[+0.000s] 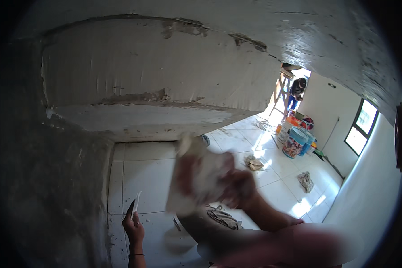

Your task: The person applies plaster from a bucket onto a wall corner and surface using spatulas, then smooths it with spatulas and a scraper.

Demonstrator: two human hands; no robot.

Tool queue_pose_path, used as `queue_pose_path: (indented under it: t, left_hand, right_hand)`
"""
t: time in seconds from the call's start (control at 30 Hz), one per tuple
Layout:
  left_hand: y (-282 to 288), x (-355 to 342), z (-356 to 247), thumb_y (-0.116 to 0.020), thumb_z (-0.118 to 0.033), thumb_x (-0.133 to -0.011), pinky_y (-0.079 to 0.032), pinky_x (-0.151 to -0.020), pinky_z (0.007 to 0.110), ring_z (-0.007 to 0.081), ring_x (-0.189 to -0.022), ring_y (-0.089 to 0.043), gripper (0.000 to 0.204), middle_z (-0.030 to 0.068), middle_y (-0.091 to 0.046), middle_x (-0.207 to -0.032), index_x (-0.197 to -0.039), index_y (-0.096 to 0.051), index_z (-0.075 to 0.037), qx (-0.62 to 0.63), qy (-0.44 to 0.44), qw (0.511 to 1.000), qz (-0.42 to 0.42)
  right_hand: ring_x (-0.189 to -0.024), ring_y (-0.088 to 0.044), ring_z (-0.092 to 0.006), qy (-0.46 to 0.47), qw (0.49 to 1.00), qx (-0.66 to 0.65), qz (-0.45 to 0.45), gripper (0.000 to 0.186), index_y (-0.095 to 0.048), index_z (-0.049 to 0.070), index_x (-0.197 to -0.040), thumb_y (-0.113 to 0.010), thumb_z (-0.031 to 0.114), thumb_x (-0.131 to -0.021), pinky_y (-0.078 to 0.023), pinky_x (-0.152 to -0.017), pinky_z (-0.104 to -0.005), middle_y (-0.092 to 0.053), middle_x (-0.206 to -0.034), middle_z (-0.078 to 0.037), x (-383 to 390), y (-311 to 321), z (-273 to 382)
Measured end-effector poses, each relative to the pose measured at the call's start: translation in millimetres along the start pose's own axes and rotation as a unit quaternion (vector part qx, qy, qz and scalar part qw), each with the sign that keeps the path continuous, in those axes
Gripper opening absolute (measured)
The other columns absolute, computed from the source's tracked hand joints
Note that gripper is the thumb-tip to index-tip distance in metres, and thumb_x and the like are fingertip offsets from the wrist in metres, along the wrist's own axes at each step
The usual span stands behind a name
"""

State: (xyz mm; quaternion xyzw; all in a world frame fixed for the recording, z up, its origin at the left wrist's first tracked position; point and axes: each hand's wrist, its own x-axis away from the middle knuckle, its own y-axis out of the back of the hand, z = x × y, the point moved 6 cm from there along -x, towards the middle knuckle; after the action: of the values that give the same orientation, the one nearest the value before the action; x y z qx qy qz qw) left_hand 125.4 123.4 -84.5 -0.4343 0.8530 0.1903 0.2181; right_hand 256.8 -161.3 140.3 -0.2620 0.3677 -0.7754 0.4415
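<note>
Close to me, my right hand (240,185) holds a blurry pale board (178,201) above the tiled floor (145,172). It looks stiff and light, best held by its edge. My left hand (134,227) pinches a thin white thing (137,203).

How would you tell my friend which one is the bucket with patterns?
Find the black-framed window at the right. On the tiled floor to its left stands a patterned bucket with a blue top. Its busy, many-coloured side sets it apart from the mostly blue bucket just right of it.
</note>
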Motion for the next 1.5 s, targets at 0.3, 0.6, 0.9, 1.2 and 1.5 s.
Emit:
queue_pose_path:
  t: [0.3, 0.6, 0.9, 1.2, 1.5]
  left_hand:
    - [-3, 6, 16, -0.050, -0.006, -0.102, -0.050, -0.100, 0.039, 0.0333, -0.113, -0.067, 0.034, 0.0243, -0.069, -0.121, -0.131, -0.062, 0.008, 0.030, 0.108, 0.993, 0.026]
    - [-2, 13, 18, -0.053, -0.005, -0.100, -0.050, -0.101, 0.040, 0.0347, -0.114, -0.067, 0.034, 0.0234, -0.070, -0.122, -0.130, -0.062, 0.008, 0.004, 0.089, 0.995, 0.036]
    - [-9, 11, 24, -0.053, -0.004, -0.100, -0.050, -0.099, 0.040, 0.0349, -0.112, -0.068, 0.034, 0.0235, -0.070, -0.121, -0.130, -0.063, 0.006, -0.015, 0.085, 0.995, 0.047]
    - [-15, 13, 21, -0.055, 0.000, -0.097, -0.052, -0.096, 0.041, 0.0381, -0.112, -0.069, 0.035, 0.0241, -0.071, -0.120, -0.131, -0.064, 0.003, -0.029, 0.081, 0.993, 0.075]
    - [-9, 13, 13, -0.056, -0.005, -0.097, -0.052, -0.095, 0.042, 0.0384, -0.106, -0.069, 0.034, 0.0255, -0.071, -0.115, -0.129, -0.065, 0.004, -0.023, 0.112, 0.990, 0.085]
  right_hand:
    - [-0.125, -0.060, -0.0382, 0.538, 0.143, 0.802, -0.218, 0.070, -0.051, 0.019, -0.150, -0.056, -0.011, -0.088, -0.051, -0.103, -0.0475, -0.061, -0.138, -0.018, 37, -156, 165]
    - [-0.129, -0.050, -0.0413, 0.604, -0.132, 0.755, -0.219, 0.082, -0.045, 0.028, -0.152, -0.076, 0.004, -0.080, -0.055, -0.098, -0.0520, -0.046, -0.145, -0.015, -20, -163, 192]
    - [-0.129, -0.048, -0.0424, 0.569, -0.066, 0.784, -0.237, 0.088, -0.044, 0.030, -0.153, -0.077, 0.000, -0.076, -0.064, -0.078, -0.0445, -0.046, -0.146, -0.012, -30, -160, 203]
    - [-0.133, -0.049, -0.0335, 0.487, 0.015, 0.864, -0.129, 0.079, -0.051, 0.021, -0.150, -0.068, -0.005, -0.078, -0.052, -0.104, -0.0494, -0.053, -0.146, -0.013, -17, -108, 85]
    - [-0.120, -0.062, -0.0421, 0.488, 0.170, 0.691, -0.506, 0.057, -0.052, 0.007, -0.144, -0.052, 0.017, -0.088, -0.050, -0.101, -0.0500, -0.062, -0.130, -0.023, 31, -133, 231]
